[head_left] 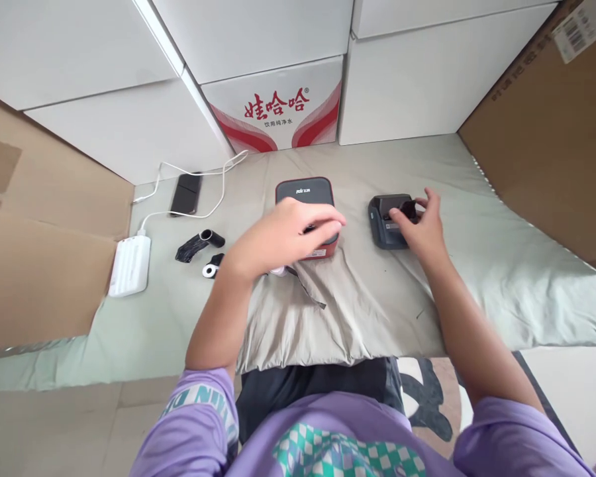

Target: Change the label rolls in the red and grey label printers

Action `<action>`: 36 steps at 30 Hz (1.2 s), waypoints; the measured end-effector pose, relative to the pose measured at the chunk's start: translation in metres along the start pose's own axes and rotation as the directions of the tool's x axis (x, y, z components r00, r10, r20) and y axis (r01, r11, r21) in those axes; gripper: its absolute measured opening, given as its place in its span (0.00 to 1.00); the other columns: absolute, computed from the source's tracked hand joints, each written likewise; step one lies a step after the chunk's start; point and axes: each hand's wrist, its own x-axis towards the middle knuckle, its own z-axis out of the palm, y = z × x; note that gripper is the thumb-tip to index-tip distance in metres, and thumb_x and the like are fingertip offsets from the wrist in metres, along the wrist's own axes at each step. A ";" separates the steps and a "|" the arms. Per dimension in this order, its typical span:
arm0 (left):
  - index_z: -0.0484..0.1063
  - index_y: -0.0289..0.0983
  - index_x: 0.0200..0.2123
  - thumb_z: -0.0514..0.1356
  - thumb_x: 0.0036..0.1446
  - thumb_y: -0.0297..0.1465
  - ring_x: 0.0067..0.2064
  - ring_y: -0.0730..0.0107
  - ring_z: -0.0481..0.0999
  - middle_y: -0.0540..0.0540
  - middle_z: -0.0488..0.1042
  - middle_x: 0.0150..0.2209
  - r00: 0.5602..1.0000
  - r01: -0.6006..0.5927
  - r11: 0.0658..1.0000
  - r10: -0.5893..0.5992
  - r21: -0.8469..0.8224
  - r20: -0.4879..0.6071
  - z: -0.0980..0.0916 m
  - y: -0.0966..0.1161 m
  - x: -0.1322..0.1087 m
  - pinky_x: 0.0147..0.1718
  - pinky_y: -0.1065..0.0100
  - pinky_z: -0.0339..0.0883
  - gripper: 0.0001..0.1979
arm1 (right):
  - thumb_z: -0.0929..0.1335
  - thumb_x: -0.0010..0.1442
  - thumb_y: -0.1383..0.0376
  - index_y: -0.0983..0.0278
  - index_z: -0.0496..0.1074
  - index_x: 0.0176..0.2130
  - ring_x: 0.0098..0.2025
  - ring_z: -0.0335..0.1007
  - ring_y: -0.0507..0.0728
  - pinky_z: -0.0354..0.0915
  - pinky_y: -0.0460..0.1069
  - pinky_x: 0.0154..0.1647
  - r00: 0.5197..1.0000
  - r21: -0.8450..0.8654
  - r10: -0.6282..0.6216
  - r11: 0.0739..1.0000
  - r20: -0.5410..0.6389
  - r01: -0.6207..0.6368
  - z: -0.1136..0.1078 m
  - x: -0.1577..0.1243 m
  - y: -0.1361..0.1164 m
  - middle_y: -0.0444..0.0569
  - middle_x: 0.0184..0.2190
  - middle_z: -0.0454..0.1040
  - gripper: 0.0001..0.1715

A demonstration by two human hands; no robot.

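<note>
A compact dark-topped device with red sides (pixel 305 189) and white lettering stands on the cloth. Over its near part hovers my left hand (pixel 298 232), fingers stretched out and the thumb a little apart, with no object visible between them. Further right is a small dark blue-grey device (pixel 379 225) with a pale label. At its right side, my right hand (pixel 424 225) pinches a small black piece (pixel 408 211) between thumb and fingers; the fingers partly hide it. Below my left forearm, a dark strip (pixel 310 291) and a small white item (pixel 279 271) lie partly covered.
At left are a black roll (pixel 212 237) with crumpled black film, a small white roll (pixel 209 271), a phone (pixel 186 194) and a white power bank (pixel 130 265) with a cable. White boxes (pixel 402 86) stand behind; cardboard boxes (pixel 551 146) flank both sides.
</note>
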 end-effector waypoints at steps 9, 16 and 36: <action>0.72 0.41 0.63 0.53 0.71 0.37 0.51 0.50 0.83 0.36 0.83 0.50 0.987 0.088 0.986 -0.067 -0.140 0.149 0.125 0.001 0.025 0.51 0.52 0.73 0.22 | 0.83 0.37 0.56 0.65 0.39 0.78 0.77 0.50 0.78 0.50 0.73 0.76 0.973 -0.152 -0.164 0.970 0.163 0.189 0.005 -0.015 -0.012 0.71 0.75 0.51 0.85; 0.57 0.35 0.73 0.52 0.70 0.32 0.52 0.51 0.80 0.34 0.78 0.53 0.970 0.243 0.923 -0.241 -0.297 0.044 0.155 -0.039 0.049 0.55 0.52 0.73 0.30 | 0.79 0.45 0.55 0.61 0.36 0.79 0.75 0.57 0.76 0.61 0.69 0.72 0.967 -0.130 -0.183 0.970 0.177 0.207 0.003 -0.027 -0.025 0.67 0.77 0.50 0.78; 0.51 0.35 0.78 0.55 0.62 0.27 0.46 0.52 0.81 0.38 0.80 0.43 0.945 0.315 0.917 -0.278 -0.244 0.175 0.155 -0.052 0.055 0.54 0.51 0.74 0.41 | 0.79 0.45 0.50 0.65 0.36 0.80 0.73 0.61 0.76 0.61 0.69 0.72 0.944 -0.167 -0.057 0.979 0.325 0.117 0.007 -0.034 -0.028 0.65 0.74 0.59 0.81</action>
